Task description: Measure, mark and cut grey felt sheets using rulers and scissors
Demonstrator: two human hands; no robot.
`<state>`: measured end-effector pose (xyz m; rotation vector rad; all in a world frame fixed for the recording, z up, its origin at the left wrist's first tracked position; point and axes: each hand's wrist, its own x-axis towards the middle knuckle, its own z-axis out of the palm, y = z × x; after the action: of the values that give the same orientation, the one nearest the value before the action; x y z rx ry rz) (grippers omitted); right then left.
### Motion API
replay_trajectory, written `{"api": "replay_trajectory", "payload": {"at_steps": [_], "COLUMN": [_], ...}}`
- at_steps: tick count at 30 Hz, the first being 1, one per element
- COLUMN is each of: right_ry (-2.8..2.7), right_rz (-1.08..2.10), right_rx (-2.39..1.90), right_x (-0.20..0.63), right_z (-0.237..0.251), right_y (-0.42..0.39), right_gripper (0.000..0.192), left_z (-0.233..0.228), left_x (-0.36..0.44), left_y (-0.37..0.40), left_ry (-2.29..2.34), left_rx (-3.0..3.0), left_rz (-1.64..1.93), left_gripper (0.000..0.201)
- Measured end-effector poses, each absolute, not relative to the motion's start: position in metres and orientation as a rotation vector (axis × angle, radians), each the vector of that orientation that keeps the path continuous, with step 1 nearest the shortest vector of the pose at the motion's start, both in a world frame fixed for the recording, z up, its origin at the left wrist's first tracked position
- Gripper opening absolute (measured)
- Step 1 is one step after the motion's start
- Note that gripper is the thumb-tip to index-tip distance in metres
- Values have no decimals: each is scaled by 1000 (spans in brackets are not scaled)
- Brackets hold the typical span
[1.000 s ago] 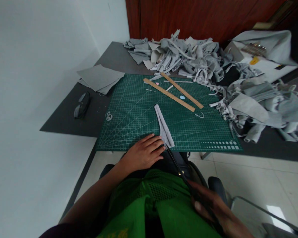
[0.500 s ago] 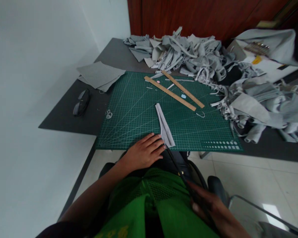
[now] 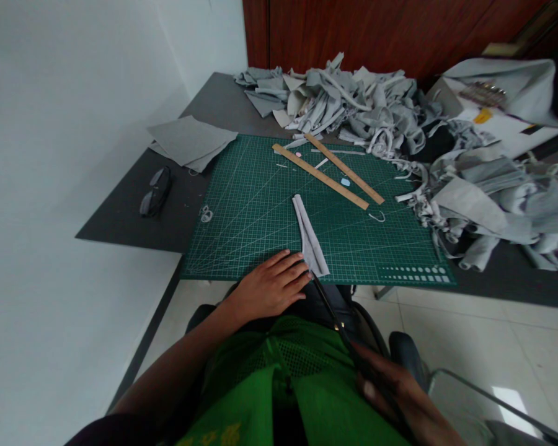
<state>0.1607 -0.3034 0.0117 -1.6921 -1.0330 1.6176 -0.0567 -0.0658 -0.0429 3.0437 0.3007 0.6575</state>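
Fingers (image 3: 291, 265) of the left hand (image 3: 267, 288) are laid flat and slightly spread at the near edge of the green cutting mat (image 3: 260, 210), their tips touching the near end of a narrow folded grey fabric strip (image 3: 309, 238). Nothing is clamped by that hand; the strip is only pressed down.

At the far left a pair of dark glasses (image 3: 154, 191) is seen on the grey table (image 3: 121, 223), with flat grey fabric sheets (image 3: 188, 142) beyond it. Near the middle of the mat the strip lies pointing away from the body. Beyond it two wooden rulers (image 3: 328, 176) are laid side by side at a slant, with small chalk pieces and trimmings near them.

Long black scissors (image 3: 332, 316) are held in the right hand (image 3: 393, 393), low at the right; the fingers are closed about the handles, and the blade tips reach the near end of the strip. Whether the blades are parted cannot be told. No cut along the strip is visible, so the cutting is judged to be barely begun.

Heaps of grey fabric offcuts (image 3: 400, 124) are piled at the far side and right. No container with contents can be made out.
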Motion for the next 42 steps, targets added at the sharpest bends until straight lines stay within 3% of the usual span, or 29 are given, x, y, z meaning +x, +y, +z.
{"api": "replay_trajectory", "payload": {"at_steps": [15, 30, 37, 42], "right_ry": [-1191, -891, -722, -707], "right_rz": [1634, 1620, 1618, 1575], "right_rx": [-1651, -1634, -1740, -1738], "right_x": [168, 156, 154, 153], "right_z": [-12, -5, 10, 7], "right_y": [-308, -312, -307, -305], "right_gripper": [67, 68, 78, 72], "left_z": [-41, -44, -44, -45], "left_x": [-57, -58, -59, -59], "left_y": [-66, -65, -65, -65], "left_ry": [277, 248, 237, 243], "left_rx": [3068, 3015, 3033, 3034], "left_rz": [639, 663, 699, 677], "left_gripper": [44, 51, 50, 51]}}
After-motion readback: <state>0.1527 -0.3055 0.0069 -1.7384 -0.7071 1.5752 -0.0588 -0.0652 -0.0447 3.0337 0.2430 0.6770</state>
